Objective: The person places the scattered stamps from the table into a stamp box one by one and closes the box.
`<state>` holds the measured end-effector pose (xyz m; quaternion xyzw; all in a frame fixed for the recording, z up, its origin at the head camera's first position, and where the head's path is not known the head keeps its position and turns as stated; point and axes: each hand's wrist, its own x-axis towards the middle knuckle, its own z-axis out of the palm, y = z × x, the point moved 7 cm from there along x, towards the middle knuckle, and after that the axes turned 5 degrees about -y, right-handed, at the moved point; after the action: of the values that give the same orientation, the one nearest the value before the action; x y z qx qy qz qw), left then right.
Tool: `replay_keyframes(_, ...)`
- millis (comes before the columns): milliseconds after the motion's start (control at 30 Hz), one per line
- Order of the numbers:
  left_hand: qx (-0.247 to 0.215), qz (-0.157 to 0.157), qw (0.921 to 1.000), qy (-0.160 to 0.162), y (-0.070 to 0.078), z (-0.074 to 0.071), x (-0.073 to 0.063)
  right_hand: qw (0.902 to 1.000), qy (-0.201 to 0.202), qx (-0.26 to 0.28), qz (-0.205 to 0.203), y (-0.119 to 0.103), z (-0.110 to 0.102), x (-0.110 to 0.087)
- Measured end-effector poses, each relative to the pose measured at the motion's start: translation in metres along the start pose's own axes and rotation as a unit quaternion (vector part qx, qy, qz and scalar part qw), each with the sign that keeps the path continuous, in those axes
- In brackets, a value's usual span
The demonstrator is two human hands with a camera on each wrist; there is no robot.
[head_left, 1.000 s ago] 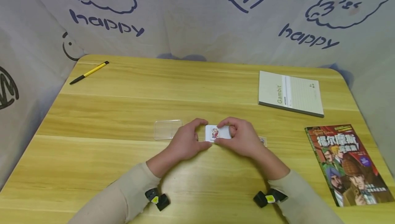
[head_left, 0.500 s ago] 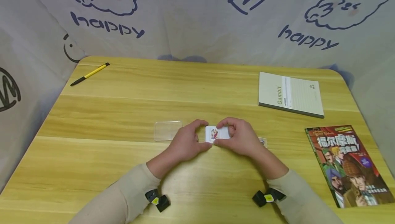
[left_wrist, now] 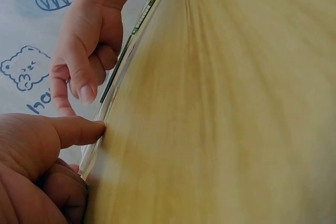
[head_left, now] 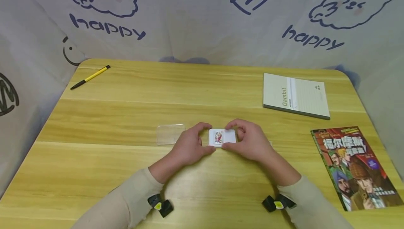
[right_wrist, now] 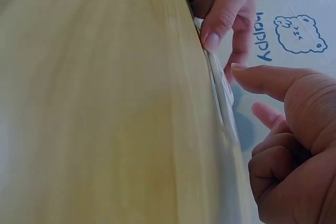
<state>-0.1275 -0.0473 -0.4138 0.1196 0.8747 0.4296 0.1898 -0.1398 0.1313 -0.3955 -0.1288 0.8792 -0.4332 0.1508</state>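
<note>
A shallow white case [head_left: 231, 136] lies on the table in the head view. On its left part rests a small card [head_left: 218, 137] with a coloured figure, like a miniature playing card. My left hand [head_left: 191, 145] holds the case's left end between thumb and forefinger. Over the right end is my right hand [head_left: 249, 139], thumb and forefinger spread along the long sides. In the right wrist view the right thumb [right_wrist: 273, 80] stands apart from the case [right_wrist: 226, 106], and nothing is held. A clear plastic lid [head_left: 170, 134] lies left of the left hand.
The right hand hides most of a small flat piece [head_left: 270, 143] on the wooden table [head_left: 176, 95]. A notebook [head_left: 295, 95] lies at the back right, with a comic-style book [head_left: 356, 167] nearer. At the back left is a yellow and black pen [head_left: 90, 77].
My right hand has let go of the small card and drawn slightly right, showing more of it in the case. The left hand keeps its hold.
</note>
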Motion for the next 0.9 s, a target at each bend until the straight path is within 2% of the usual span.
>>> replay_keyframes(367, -0.012, -0.007, 0.9999, -0.003, 0.0, 0.001, 0.0, 0.9995, 0.031, -0.005, 0.005, 0.025, -0.025, -0.023)
replay_keyframes(900, -0.016, -0.008, 0.9998, -0.002, -0.001, 0.001, 0.001, 0.9982, 0.048, -0.036, 0.007, 0.052, -0.056, -0.054)
